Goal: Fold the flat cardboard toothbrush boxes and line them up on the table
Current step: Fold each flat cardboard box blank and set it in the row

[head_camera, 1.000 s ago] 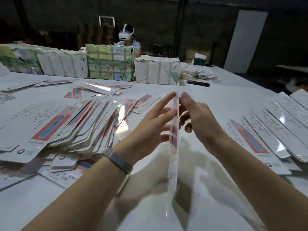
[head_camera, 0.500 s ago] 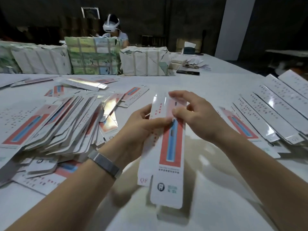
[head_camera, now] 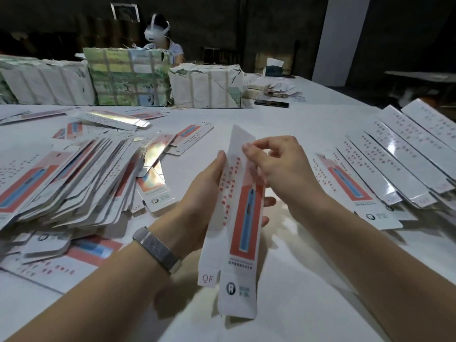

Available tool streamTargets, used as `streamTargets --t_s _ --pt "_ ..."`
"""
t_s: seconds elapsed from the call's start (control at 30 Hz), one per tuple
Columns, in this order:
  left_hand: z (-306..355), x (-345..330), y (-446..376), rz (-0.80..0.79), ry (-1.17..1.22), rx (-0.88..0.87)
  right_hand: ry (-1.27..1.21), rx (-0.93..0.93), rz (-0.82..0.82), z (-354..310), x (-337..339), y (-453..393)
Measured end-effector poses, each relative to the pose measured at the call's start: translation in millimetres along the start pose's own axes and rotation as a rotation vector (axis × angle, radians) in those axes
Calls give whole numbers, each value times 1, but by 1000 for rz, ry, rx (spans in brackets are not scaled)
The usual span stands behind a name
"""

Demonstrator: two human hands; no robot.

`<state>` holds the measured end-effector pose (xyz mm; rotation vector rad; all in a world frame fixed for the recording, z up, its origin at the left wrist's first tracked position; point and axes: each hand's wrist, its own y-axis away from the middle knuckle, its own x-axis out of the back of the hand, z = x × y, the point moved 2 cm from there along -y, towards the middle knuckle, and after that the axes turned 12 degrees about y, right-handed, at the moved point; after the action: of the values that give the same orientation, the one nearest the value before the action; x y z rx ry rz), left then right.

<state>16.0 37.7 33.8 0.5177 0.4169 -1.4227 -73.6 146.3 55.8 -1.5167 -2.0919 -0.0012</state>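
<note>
Above the white surface (head_camera: 308, 134), both hands held one toothbrush box (head_camera: 243, 225) upright: the left hand (head_camera: 199, 206) gripped its middle, the right hand (head_camera: 276, 169) pinched the top flap. Too hard a pinch could have creased the panel or knocked it against the finished row (head_camera: 394, 164).
</note>
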Motion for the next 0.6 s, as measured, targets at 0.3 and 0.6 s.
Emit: streamTargets --t_s 0.3,0.6 --pt "-10 -7 -6 -113 -78 58 -71 -124 -185 -13 22 -6" --pt "-18 -12 -15 -88 62 -3 -192 -72 -109 -9 25 -11"
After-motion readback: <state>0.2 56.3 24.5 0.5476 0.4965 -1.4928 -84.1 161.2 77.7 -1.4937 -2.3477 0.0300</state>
